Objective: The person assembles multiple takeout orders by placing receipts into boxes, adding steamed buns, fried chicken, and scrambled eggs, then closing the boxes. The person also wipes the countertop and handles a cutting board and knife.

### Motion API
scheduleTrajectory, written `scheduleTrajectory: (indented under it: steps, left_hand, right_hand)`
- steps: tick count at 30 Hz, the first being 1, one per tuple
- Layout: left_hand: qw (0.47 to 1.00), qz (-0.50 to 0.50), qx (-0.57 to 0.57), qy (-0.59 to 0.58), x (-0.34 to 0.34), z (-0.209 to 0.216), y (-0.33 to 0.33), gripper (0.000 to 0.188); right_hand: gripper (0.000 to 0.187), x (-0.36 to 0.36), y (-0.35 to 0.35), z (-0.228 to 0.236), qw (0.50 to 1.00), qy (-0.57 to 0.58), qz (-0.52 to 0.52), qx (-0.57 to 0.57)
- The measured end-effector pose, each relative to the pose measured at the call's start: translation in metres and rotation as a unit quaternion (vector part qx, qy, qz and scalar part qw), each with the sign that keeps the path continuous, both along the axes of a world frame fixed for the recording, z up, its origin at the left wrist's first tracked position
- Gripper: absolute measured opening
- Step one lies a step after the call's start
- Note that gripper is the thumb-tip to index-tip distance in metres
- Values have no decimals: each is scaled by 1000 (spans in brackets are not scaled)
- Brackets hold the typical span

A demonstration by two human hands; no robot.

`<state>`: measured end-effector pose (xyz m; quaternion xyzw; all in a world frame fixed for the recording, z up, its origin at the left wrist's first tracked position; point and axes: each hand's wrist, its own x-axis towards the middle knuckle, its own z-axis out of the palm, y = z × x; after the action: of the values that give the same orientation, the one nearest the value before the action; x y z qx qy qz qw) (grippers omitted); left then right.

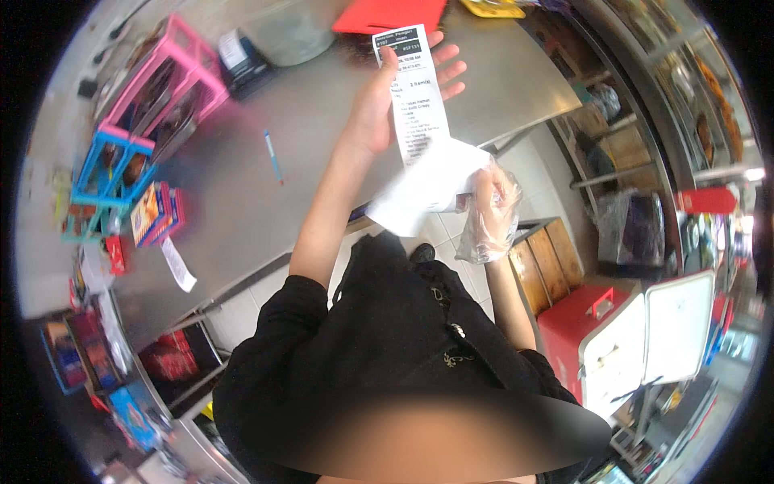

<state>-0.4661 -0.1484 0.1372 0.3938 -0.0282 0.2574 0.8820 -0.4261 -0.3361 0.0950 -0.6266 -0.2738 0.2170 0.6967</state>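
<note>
A long printed paper receipt [423, 105] is held up over the near edge of a steel table. My left hand [379, 109] is bare and pinches its upper end, thumb on the front and fingers spread behind. In a loose clear plastic glove, my right hand [492, 202] grips a white sheet of paper [439, 181] by its right side. That sheet is smeared by motion and overlaps the receipt's lower end. Whether the two are one strip, I cannot tell.
On the steel table [234, 202] are a blue pen [274, 157], a printed box [157, 214], a loose paper slip [179, 266], and pink [173, 77] and blue [113, 169] racks. A red cooler box [588, 327] with its lid open stands at my right, beside a wooden slatted surface [548, 258].
</note>
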Motion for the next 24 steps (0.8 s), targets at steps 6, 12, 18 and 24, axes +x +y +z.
scheduleTrajectory:
  steps: [6, 12, 18, 24]
  left_hand:
    - [989, -144, -31, -6, 67, -6, -19, 62]
    - [989, -148, -27, 12, 106, -22, 12, 52]
    - [969, -114, 164, 144, 98, -41, 30, 49]
    - [899, 103, 352, 237, 39, -51, 60, 53]
  right_hand:
    - [28, 33, -32, 0, 982, 78, -174, -9]
    - [26, 80, -39, 8, 967, 48, -248, -28]
    - [21, 107, 3, 12, 983, 118, -111, -85]
    - [22, 81, 100, -28, 963, -180, 99, -173]
